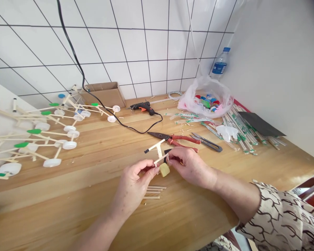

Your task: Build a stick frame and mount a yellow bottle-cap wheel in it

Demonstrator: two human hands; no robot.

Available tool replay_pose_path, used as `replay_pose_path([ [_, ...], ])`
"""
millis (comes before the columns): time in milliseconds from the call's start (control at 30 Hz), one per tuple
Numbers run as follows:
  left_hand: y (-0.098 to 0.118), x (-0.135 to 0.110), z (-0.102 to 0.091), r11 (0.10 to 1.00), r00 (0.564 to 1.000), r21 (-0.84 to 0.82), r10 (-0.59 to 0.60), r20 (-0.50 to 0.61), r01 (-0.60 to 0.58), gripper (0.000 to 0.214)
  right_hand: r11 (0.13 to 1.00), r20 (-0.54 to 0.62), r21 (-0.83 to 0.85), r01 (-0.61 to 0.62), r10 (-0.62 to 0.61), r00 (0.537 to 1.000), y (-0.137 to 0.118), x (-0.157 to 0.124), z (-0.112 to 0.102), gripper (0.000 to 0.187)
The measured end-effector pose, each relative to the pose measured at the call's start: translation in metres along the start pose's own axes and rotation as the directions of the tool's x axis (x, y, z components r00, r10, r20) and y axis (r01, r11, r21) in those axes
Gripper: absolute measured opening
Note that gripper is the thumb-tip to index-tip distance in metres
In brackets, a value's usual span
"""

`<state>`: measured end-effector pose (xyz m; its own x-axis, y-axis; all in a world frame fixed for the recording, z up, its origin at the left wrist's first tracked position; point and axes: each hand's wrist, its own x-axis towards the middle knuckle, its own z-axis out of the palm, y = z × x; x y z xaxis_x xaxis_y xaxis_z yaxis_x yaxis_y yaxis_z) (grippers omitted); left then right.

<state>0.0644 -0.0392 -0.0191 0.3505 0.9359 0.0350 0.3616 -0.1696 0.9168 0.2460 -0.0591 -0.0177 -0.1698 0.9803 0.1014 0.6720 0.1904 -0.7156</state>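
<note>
A small frame of pale wooden sticks, with a black tip on its upper crosspiece, is held up above the table between both hands. My left hand pinches its lower part between thumb and fingers. My right hand is closed at the other end of the lower stick, its fingertips partly hiding what they grip. Right by the fingertips is a yellowish rounded block; whether it is attached cannot be made out. Several loose wooden sticks lie on the table below. Red-handled pliers rest just beyond my right hand.
Stick-built cars with white wheels crowd the left side. A glue gun, cardboard box and snips lie farther back. At right are a bag of bottle caps, wrapped chopsticks and a bottle.
</note>
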Motion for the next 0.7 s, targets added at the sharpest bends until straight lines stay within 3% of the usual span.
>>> replay_pose_path([
  [700,0.0027,0.0001,0.0003,0.998,0.998,0.036,-0.044,0.034,0.042,0.017,0.999,0.023,0.014,-0.052,0.052,0.998,-0.0019,-0.0006,0.0010,0.020],
])
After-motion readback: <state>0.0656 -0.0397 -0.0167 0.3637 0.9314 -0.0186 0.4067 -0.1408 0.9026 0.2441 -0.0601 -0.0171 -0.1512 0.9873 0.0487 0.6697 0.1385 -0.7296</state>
